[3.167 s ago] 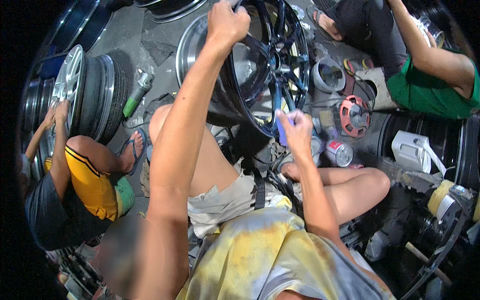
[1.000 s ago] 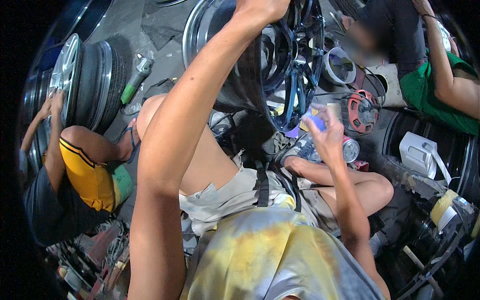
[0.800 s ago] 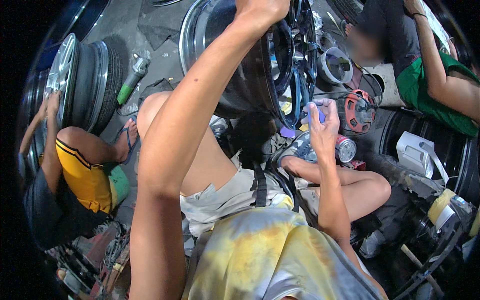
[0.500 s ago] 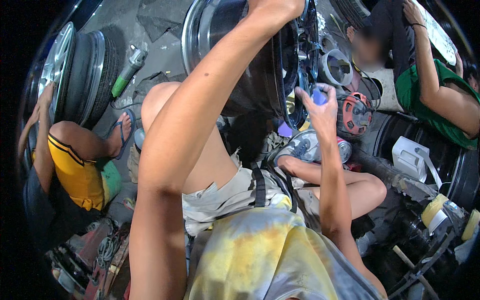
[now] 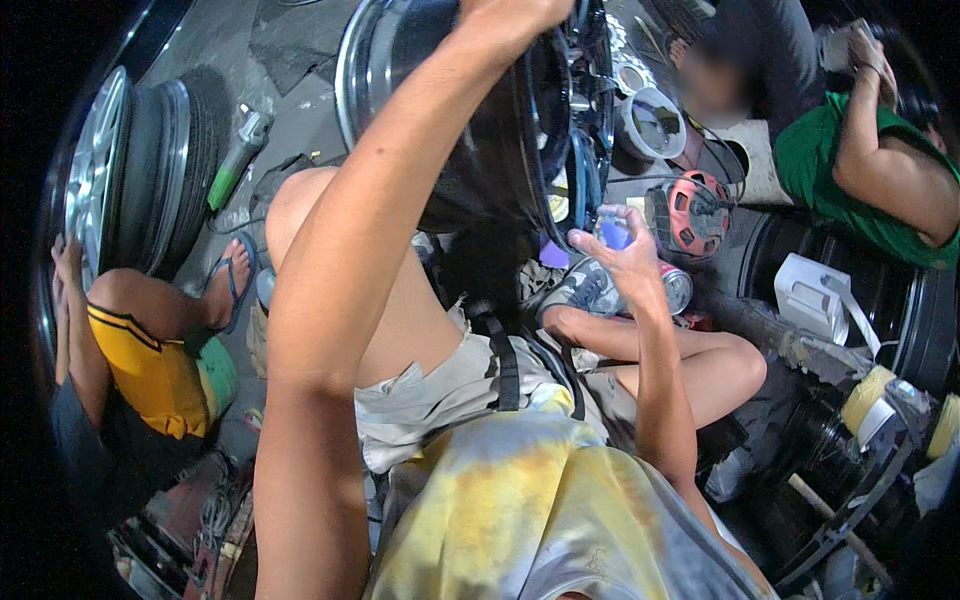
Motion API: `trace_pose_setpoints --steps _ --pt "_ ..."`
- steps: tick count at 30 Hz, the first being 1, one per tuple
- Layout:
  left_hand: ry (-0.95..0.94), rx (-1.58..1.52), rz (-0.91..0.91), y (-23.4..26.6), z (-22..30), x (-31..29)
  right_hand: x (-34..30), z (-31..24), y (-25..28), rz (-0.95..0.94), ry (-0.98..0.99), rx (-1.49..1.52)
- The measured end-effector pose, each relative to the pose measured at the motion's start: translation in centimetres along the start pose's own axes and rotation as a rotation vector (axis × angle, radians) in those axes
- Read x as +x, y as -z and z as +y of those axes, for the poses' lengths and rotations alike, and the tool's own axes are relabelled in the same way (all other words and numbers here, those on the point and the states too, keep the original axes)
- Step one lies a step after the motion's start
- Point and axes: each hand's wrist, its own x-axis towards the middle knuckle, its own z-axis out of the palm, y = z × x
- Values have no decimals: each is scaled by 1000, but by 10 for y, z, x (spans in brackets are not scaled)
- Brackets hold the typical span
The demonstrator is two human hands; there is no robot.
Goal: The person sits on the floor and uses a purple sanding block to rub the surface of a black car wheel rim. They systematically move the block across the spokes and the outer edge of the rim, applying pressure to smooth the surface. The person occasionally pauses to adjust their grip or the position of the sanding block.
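Wheel rim (image 5: 520, 130) gripped atop by left fingers (image 5: 500, 12); right fingers (image 5: 625, 262) pinch blue pad (image 5: 613, 234) beside it.

The left arm stretches up toward twelve o'clock, left hand (image 5: 510, 12) clenched at the frame's top edge. The right hand (image 5: 622, 262) rises toward one o'clock, fingers pinched.

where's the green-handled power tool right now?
Head view, upper left: the green-handled power tool lies on the grey floor, between the stacked wheels on the left and the big dark rim held upright at centre.
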Motion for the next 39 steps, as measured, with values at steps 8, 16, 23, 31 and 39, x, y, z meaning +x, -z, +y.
trace_pose_setpoints --steps 8,16,23,31,39 --pt "11 -36 -64 10 3 1 -6 34 1 122 59 155" --pt "20 -64 -67 15 7 -5 4 -8 -27 217 222 145" --pt "-21 -21 -43 9 6 -5 7 -18 -44 447 286 -2" --pt "-60 75 104 -5 -17 -4 24 -26 -49 492 419 -96" --pt "-111 87 2 4 -6 -8 28 -36 -45 437 322 -103"
